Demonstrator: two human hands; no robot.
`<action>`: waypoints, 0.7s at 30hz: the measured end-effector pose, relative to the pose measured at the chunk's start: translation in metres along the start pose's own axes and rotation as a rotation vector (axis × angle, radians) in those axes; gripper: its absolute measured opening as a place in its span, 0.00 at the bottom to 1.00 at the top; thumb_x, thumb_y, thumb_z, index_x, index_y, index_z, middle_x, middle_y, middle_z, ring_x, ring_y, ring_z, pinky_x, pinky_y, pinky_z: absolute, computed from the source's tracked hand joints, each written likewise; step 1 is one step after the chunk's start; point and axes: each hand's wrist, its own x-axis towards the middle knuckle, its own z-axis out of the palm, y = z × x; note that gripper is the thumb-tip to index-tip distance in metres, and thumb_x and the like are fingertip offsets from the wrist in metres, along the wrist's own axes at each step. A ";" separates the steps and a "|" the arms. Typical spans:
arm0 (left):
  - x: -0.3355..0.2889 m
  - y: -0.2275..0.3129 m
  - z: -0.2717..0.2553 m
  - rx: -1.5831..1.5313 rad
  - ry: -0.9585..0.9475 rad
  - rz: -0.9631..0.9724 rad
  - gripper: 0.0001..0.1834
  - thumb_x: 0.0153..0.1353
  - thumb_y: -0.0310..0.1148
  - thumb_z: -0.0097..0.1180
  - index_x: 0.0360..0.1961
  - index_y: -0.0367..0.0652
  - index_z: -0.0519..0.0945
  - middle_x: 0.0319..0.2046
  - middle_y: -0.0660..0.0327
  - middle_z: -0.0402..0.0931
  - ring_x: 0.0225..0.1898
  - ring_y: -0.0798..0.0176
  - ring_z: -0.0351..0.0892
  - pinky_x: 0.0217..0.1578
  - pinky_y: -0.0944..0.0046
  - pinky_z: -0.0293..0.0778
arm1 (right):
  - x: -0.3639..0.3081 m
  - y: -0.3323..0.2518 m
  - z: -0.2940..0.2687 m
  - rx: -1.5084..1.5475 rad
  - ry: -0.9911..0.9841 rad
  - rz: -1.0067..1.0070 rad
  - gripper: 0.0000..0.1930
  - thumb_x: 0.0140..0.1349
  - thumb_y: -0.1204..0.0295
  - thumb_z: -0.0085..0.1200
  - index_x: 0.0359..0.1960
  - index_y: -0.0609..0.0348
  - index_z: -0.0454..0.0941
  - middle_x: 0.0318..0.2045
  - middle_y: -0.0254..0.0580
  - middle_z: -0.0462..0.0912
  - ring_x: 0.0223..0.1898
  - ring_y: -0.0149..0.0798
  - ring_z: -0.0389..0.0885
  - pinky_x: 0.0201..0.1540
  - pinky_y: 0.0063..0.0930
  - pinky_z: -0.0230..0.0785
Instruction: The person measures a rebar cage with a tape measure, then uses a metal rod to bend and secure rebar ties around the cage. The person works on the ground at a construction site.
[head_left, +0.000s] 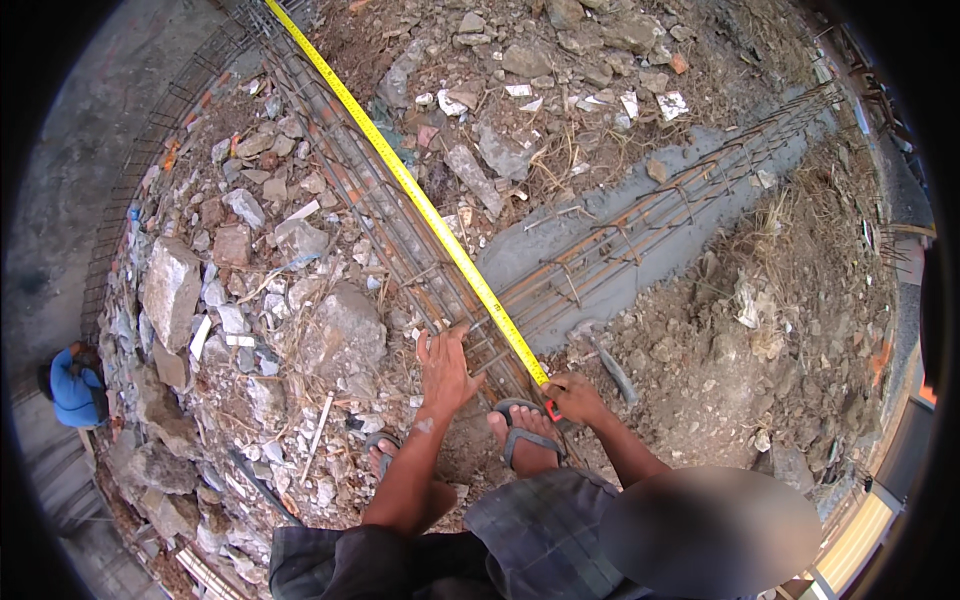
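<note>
A yellow tape measure blade point(415, 196) stretches from the far upper left along a rebar cage point(375, 215) to my feet. My right hand point(578, 398) is closed around the tape measure's red case point(553, 410), close to my right sandal point(530, 440). My left hand point(446, 372) lies on the rebar cage, left of the blade, with its fingers stretched over the bars and the thumb apart. Its fingertips are partly lost among the bars.
Another rebar cage point(640, 235) branches to the upper right over grey concrete point(610, 290). Broken rubble point(335, 335) covers the left side. A short grey pipe point(612, 365) lies right of my hands. A person in blue point(75, 392) crouches at the far left.
</note>
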 end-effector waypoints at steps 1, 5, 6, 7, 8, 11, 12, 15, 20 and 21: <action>0.001 -0.002 0.000 -0.024 -0.003 -0.009 0.53 0.35 0.34 0.82 0.64 0.44 0.65 0.57 0.51 0.73 0.62 0.47 0.71 0.72 0.35 0.45 | 0.002 -0.004 -0.002 0.068 -0.037 0.092 0.15 0.72 0.62 0.53 0.44 0.59 0.86 0.46 0.49 0.86 0.52 0.54 0.82 0.59 0.43 0.73; 0.008 -0.001 -0.004 -0.064 0.015 -0.005 0.52 0.35 0.32 0.81 0.64 0.44 0.65 0.55 0.51 0.73 0.62 0.45 0.69 0.71 0.36 0.47 | -0.004 -0.009 -0.008 0.131 0.047 0.100 0.15 0.71 0.61 0.53 0.40 0.61 0.85 0.44 0.54 0.85 0.49 0.57 0.82 0.54 0.45 0.73; 0.009 -0.002 -0.005 -0.055 0.032 0.002 0.52 0.36 0.32 0.81 0.64 0.44 0.66 0.55 0.51 0.72 0.62 0.45 0.69 0.71 0.36 0.47 | -0.004 -0.015 -0.016 0.161 0.018 0.134 0.15 0.71 0.61 0.54 0.39 0.61 0.85 0.42 0.55 0.84 0.48 0.58 0.82 0.52 0.45 0.73; 0.010 -0.004 -0.006 -0.057 0.028 0.009 0.52 0.36 0.32 0.81 0.64 0.44 0.66 0.56 0.51 0.72 0.62 0.45 0.68 0.71 0.36 0.47 | -0.004 -0.022 -0.022 0.190 -0.011 0.169 0.15 0.71 0.61 0.54 0.37 0.62 0.85 0.41 0.56 0.84 0.47 0.59 0.82 0.51 0.46 0.73; 0.012 -0.004 -0.006 -0.062 0.026 0.018 0.51 0.36 0.31 0.81 0.64 0.45 0.66 0.56 0.50 0.71 0.62 0.44 0.68 0.70 0.36 0.47 | -0.006 -0.028 -0.027 0.217 0.011 0.169 0.15 0.70 0.61 0.54 0.36 0.62 0.84 0.40 0.56 0.83 0.45 0.59 0.82 0.49 0.47 0.73; 0.012 -0.007 -0.006 -0.086 0.033 0.016 0.51 0.36 0.32 0.80 0.65 0.46 0.66 0.56 0.50 0.71 0.62 0.44 0.67 0.71 0.36 0.46 | -0.010 -0.038 -0.031 0.270 0.070 0.167 0.15 0.70 0.62 0.54 0.33 0.63 0.83 0.36 0.57 0.82 0.42 0.60 0.81 0.46 0.48 0.72; 0.010 -0.007 -0.006 -0.096 0.035 0.009 0.51 0.36 0.32 0.80 0.65 0.46 0.66 0.56 0.50 0.71 0.62 0.44 0.67 0.71 0.35 0.46 | -0.010 -0.037 -0.031 0.272 0.085 0.164 0.15 0.70 0.62 0.54 0.33 0.63 0.82 0.35 0.57 0.81 0.41 0.60 0.81 0.45 0.49 0.72; 0.013 -0.007 -0.008 -0.002 0.002 0.012 0.55 0.37 0.35 0.82 0.68 0.47 0.64 0.61 0.49 0.67 0.65 0.42 0.64 0.72 0.35 0.45 | -0.008 -0.036 -0.028 0.269 0.063 0.179 0.15 0.69 0.62 0.54 0.32 0.64 0.81 0.34 0.58 0.81 0.40 0.60 0.81 0.44 0.48 0.72; 0.000 -0.003 -0.008 -0.108 0.290 -0.118 0.63 0.40 0.47 0.84 0.74 0.47 0.58 0.71 0.46 0.56 0.72 0.37 0.56 0.72 0.35 0.48 | -0.004 -0.030 -0.025 0.233 0.004 0.219 0.15 0.69 0.62 0.54 0.35 0.62 0.85 0.37 0.57 0.84 0.43 0.59 0.82 0.47 0.48 0.74; -0.012 -0.006 0.003 -0.192 0.378 -0.179 0.64 0.41 0.49 0.84 0.75 0.46 0.57 0.73 0.46 0.53 0.73 0.36 0.54 0.72 0.36 0.49 | -0.003 -0.032 -0.024 0.241 0.007 0.203 0.14 0.69 0.62 0.54 0.36 0.62 0.84 0.38 0.57 0.83 0.43 0.59 0.82 0.47 0.48 0.73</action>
